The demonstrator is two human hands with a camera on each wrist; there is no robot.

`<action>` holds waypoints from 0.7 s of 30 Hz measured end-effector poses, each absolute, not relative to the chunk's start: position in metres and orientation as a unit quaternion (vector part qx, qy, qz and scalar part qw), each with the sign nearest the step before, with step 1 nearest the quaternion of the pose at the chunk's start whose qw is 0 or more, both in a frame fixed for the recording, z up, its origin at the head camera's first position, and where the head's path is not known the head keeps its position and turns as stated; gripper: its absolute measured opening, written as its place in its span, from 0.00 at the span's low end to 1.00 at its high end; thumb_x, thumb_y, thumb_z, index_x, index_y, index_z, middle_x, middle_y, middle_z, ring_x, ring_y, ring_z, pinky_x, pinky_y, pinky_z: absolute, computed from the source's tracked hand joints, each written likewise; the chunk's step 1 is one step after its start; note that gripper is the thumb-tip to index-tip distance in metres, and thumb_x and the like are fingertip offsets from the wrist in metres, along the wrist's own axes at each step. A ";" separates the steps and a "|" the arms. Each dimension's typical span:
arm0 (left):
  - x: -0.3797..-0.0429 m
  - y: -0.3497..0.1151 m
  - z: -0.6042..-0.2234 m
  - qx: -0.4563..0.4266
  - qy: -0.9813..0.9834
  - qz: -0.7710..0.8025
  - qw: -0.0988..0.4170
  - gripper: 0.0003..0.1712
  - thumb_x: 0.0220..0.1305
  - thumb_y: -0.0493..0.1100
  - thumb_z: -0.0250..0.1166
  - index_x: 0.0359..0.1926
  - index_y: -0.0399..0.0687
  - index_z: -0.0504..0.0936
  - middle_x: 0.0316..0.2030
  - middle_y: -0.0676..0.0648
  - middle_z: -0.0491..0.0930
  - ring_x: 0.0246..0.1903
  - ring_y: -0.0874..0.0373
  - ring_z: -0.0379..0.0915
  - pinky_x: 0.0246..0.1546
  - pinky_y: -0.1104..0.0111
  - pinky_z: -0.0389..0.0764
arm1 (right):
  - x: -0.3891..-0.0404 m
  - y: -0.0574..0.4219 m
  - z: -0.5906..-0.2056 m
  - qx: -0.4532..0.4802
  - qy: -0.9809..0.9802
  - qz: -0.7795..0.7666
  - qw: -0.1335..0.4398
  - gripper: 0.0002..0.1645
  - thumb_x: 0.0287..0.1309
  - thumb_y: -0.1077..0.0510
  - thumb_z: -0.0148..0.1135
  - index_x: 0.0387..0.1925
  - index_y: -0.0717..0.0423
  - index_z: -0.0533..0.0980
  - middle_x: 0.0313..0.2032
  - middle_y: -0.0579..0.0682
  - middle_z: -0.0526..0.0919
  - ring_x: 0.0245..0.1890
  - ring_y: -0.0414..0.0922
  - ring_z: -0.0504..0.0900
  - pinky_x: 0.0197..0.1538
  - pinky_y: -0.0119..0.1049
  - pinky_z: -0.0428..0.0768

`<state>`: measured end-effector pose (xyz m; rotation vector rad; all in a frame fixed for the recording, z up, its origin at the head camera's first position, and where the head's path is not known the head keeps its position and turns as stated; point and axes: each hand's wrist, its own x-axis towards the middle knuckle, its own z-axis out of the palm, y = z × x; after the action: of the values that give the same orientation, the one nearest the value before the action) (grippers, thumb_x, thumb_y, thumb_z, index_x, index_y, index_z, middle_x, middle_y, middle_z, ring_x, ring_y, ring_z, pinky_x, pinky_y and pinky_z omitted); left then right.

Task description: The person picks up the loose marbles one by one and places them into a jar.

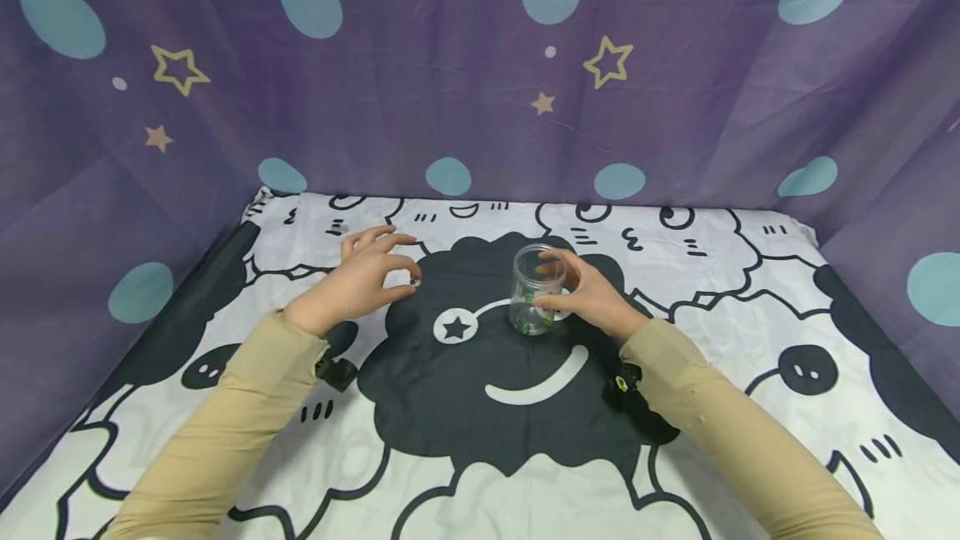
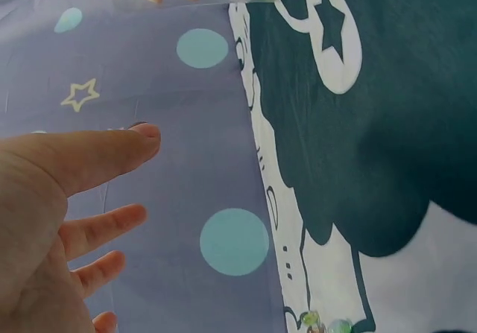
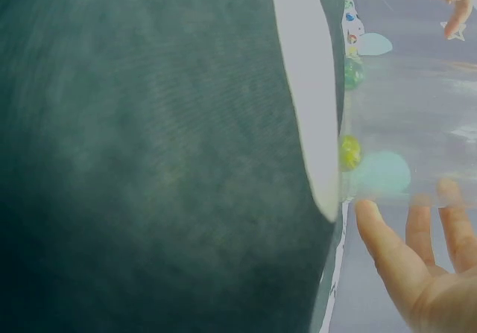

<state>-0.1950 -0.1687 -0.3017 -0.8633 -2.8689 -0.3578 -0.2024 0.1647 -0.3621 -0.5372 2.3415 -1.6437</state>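
A clear plastic jar (image 1: 527, 319) with an uncovered mouth stands on the dark cloud print, with a few green and yellow marbles (image 3: 349, 153) low inside it. My right hand (image 1: 588, 294) holds the jar from its right side, thumb in front and fingers round the back. To the left of the jar, my left hand (image 1: 362, 277) is raised over the cloth, pinching a small marble (image 1: 416, 281) between thumb and index finger. The other left fingers stretch outward. In the left wrist view the thumb hides that marble.
Several loose marbles (image 2: 340, 325) lie on the cloth close to the left hand; more marbles (image 3: 350, 17) show beyond the jar in the right wrist view. The patterned cloth (image 1: 450, 498) covers the table. A purple curtain (image 1: 420, 90) hangs behind it.
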 end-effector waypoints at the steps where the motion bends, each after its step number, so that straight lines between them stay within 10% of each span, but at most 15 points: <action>1: -0.195 -0.168 -0.301 -0.286 -0.949 -0.120 0.061 0.06 0.55 0.42 0.70 0.36 0.54 0.85 0.62 0.39 0.69 0.67 0.36 0.49 0.58 0.38 0.46 | -0.203 0.165 -0.362 -0.183 0.799 -0.561 0.116 0.43 0.52 0.56 0.70 0.67 0.48 0.60 0.62 0.56 0.69 0.60 0.55 0.70 0.55 0.49 0.74; 21: -0.195 -0.137 -0.293 -0.312 -0.936 -0.150 0.060 0.08 0.56 0.43 0.70 0.38 0.54 0.85 0.64 0.40 0.66 0.69 0.39 0.46 0.61 0.39 0.43 | -0.202 0.163 -0.360 -0.175 0.797 -0.565 0.119 0.43 0.52 0.56 0.70 0.68 0.47 0.60 0.62 0.56 0.68 0.59 0.55 0.70 0.52 0.47 0.77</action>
<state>-0.1952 -0.1368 -0.2932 -0.9440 -2.8342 -0.4529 -0.2021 0.1633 -0.3604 -0.5127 2.3309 -1.6530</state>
